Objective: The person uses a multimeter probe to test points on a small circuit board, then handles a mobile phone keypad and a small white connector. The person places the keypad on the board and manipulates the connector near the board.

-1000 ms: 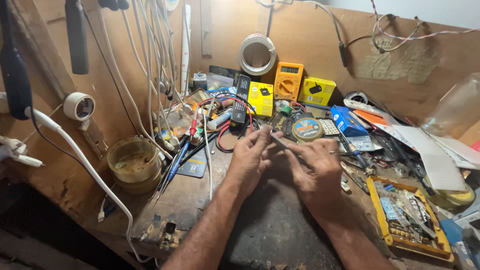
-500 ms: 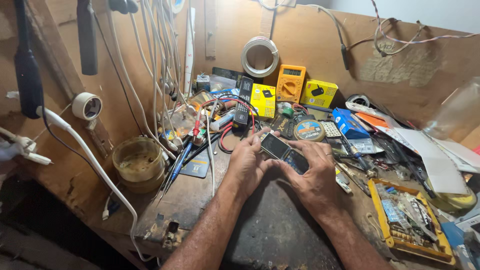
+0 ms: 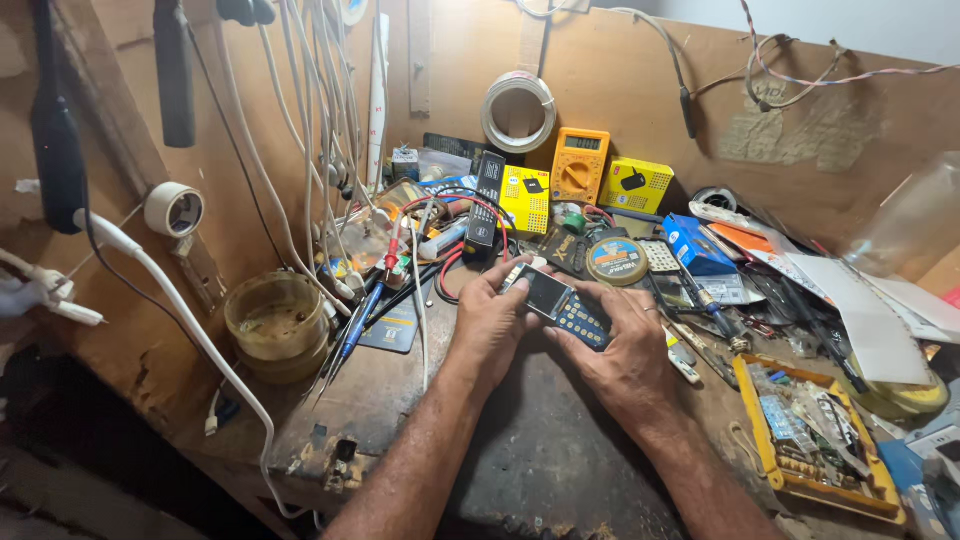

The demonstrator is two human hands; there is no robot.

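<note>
- A second ago your hands were bunched together over the dark, worn wooden table [image 3: 560, 470] with only something thin between the fingers; now both hold a small bar-shaped mobile phone with a pale screen and blue keypad [image 3: 562, 304] face up between them.
- Your left hand [image 3: 492, 322] grips the screen end, thumb along its edge; your right hand [image 3: 625, 345] cradles the keypad end from below, fingers curled under it.
- With the phone's face turned up to you, the work now looks centred on its front rather than its insides.
- The phone hangs just above the table, near the round flat tin with a printed lid [image 3: 616, 260] and in front of the yellow multimeter [image 3: 579, 164].
- The phone's back and lower edge are hidden by your fingers.
- The yellow plastic parts tray [image 3: 760, 430] at right holds small parts too fine to identify.
</note>
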